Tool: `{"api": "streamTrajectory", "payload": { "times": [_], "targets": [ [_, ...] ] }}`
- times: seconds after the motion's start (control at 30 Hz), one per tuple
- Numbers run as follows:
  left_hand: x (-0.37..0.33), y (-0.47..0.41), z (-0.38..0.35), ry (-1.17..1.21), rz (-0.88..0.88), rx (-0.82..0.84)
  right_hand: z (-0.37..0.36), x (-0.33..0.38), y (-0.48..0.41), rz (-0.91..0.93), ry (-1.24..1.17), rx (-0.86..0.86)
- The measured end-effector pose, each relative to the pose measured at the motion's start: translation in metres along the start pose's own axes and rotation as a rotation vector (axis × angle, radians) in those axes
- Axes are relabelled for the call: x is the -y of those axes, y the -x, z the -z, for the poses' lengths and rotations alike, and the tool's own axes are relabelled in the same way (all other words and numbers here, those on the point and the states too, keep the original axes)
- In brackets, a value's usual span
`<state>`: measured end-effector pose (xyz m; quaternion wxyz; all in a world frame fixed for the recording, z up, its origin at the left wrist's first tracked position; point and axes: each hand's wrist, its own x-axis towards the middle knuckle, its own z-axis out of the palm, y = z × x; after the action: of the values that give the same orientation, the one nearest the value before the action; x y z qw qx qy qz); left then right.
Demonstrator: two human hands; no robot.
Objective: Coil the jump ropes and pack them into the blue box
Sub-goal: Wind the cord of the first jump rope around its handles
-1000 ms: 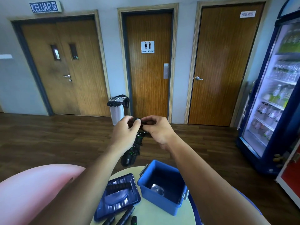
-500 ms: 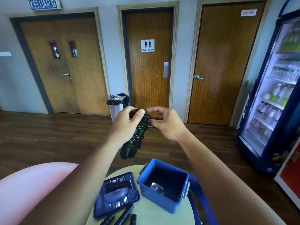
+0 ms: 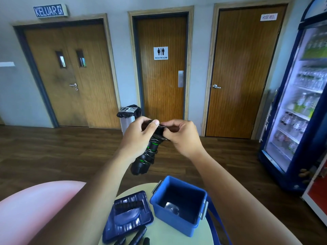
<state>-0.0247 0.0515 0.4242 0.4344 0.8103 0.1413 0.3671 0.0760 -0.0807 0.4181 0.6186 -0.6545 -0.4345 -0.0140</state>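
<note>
The jump rope [image 3: 147, 152], cord wound round its black-and-green handles, is held in the air above the open blue box [image 3: 174, 222]. The left grip [image 3: 139, 137] curls round the handles' top and the right grip [image 3: 184, 137] pinches the cord there, seemingly securing the end. No rope shows inside the box, and more black handles [image 3: 137, 236] lie on the bench [image 3: 159, 235] by the lid [image 3: 127, 216].
</note>
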Motion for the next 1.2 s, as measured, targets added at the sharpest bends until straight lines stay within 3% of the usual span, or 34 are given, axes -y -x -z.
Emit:
{"api": "streamTrajectory", "payload": {
  "times": [0.2,0.43,0.53,0.83,1.2],
  "targets": [
    [-0.007,0.000,0.009,0.029,0.016,0.021,0.004,0.004,-0.002,-0.070,-0.207,0.106],
    [-0.006,0.005,0.010,0.042,0.032,0.017,-0.004,0.005,-0.003,-0.129,-0.190,0.076],
    [-0.004,0.007,0.010,0.008,0.032,0.013,-0.003,0.006,-0.004,-0.200,-0.290,0.120],
    [0.001,0.009,0.007,-0.134,-0.057,-0.031,0.004,-0.005,-0.005,-0.446,-0.535,0.243],
    [-0.007,0.009,-0.005,-0.114,-0.132,-0.059,0.005,-0.018,-0.010,-0.534,-0.731,0.275]
  ]
}}
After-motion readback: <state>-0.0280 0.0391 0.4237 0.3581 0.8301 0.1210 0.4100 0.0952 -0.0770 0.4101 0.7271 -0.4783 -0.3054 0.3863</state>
